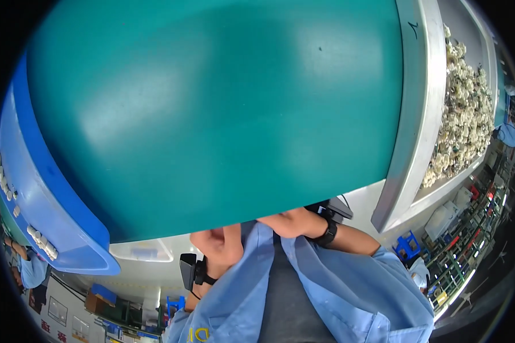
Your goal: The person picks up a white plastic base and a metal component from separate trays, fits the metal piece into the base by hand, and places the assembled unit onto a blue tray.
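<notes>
Both my hands are low, at the near edge of the green table mat (229, 114), close in front of my open light blue jacket (349, 286). My left hand (217, 244) is curled closed beside the jacket's left front edge. My right hand (289, 222) is bent inward, its fingers folded at the jacket's right front edge. Fingertips of both hands are partly hidden by the mat's edge and the cloth, so what they grip cannot be made out. Each wrist wears a black strapped device.
On the left stands a blue plastic bin (57, 200), with small white parts (42, 242) along its outer ledge. A grey metal-edged tray (420, 114) on the right holds a heap of small cream-coloured parts (463, 114). A blue stool (407, 246) and shelving lie beyond.
</notes>
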`<action>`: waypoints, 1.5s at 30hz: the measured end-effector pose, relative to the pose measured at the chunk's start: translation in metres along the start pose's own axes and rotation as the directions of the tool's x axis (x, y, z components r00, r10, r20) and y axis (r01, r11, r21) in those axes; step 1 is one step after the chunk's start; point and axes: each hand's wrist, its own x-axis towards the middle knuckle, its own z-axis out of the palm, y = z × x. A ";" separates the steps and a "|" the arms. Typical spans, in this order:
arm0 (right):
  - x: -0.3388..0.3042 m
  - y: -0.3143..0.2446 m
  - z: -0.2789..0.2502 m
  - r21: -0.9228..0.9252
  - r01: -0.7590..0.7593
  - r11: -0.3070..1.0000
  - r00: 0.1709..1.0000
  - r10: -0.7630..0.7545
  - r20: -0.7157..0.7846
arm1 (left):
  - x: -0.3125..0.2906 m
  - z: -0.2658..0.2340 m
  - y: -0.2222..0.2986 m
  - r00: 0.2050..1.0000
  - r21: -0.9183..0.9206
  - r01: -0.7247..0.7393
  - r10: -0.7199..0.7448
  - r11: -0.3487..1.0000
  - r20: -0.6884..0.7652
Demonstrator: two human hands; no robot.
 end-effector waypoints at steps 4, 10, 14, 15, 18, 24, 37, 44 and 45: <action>0.005 -0.013 -0.010 0.022 -0.094 0.995 0.991 0.091 0.102 | 0.003 0.002 0.024 0.990 -0.186 -0.073 0.093 0.980 0.102; 0.004 -0.031 -0.008 -0.043 0.108 0.993 0.987 -0.102 0.121 | 0.006 -0.009 0.031 0.917 -0.319 -0.203 0.294 0.926 0.269; 0.003 -0.040 -0.017 -0.072 0.172 0.982 0.971 -0.157 0.178 | 0.001 -0.011 0.025 0.864 -0.264 -0.334 0.406 0.905 0.297; 0.003 -0.043 -0.018 -0.056 0.173 0.983 0.972 -0.162 0.173 | 0.001 -0.010 0.023 0.861 -0.262 -0.342 0.413 0.902 0.298; -0.005 -0.050 -0.014 -0.013 0.155 0.988 0.976 -0.151 0.159 | 0.002 -0.009 0.021 0.789 -0.216 -0.536 0.575 0.816 0.216; -0.018 -0.051 -0.005 0.285 -0.084 0.955 0.976 0.021 0.218 | 0.000 -0.011 0.032 0.795 -0.135 -0.558 0.574 0.819 0.197; 0.004 -0.056 0.013 0.528 -0.295 0.796 0.955 0.233 0.182 | 0.016 0.007 0.029 0.913 -0.131 -0.378 0.392 0.916 0.111; 0.014 -0.051 0.008 0.552 -0.363 0.750 0.929 0.246 0.277 | 0.023 0.005 0.027 0.918 -0.061 -0.379 0.383 0.924 0.101; 0.014 -0.049 0.009 0.552 -0.367 0.749 0.928 0.252 0.275 | 0.024 0.004 0.025 0.921 -0.049 -0.373 0.376 0.927 0.103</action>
